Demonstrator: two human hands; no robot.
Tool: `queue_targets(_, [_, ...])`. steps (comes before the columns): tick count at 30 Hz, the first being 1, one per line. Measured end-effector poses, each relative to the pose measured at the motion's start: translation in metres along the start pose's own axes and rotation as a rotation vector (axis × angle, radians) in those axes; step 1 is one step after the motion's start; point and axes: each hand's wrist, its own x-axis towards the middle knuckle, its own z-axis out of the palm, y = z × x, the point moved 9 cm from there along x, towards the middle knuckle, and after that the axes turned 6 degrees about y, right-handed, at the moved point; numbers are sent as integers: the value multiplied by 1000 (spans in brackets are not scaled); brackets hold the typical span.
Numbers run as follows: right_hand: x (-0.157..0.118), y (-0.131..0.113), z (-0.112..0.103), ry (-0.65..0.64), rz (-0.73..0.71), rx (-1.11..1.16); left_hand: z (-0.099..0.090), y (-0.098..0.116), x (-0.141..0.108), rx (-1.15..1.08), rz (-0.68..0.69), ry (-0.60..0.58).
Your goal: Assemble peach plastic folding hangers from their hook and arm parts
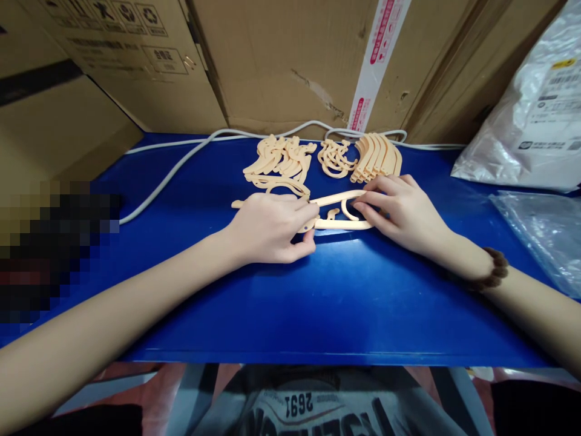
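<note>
Beige plastic clothes hanger parts lie on the blue table [318,303]. My left hand [275,227] is closed, thumb and fingers pinching the end of a folding hanger [342,224] where its two long arms come close together. At the arms' far ends, my right hand [399,209] closes its fingertips on the hanger. A curved hook [347,209] and a small piece [333,214] show between the two arms; whether they are attached, I cannot tell. Just behind my left hand are more curved arms [276,181], and my left fingers hide part of the joint.
Behind my hands are piles of hanger arms [284,156], hooks [334,158] and neatly stacked arms [379,156]. A white cable [175,172] runs along the back, before cardboard boxes [290,66]. At right are a white plastic package [521,121] and a clear bag [544,230].
</note>
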Motion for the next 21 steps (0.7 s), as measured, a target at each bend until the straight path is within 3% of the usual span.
queue_targets(9, [-2,-7,4,1,-56,-61,3,20,-1,-328,182,-128])
queue_targets(17, [-2,-4,10,-8,-37,-68,10,19,-1,-295,203,-197])
queue_targets(21, [-3,4,14,-17,47,1,13,20,-3,-254,235,-224])
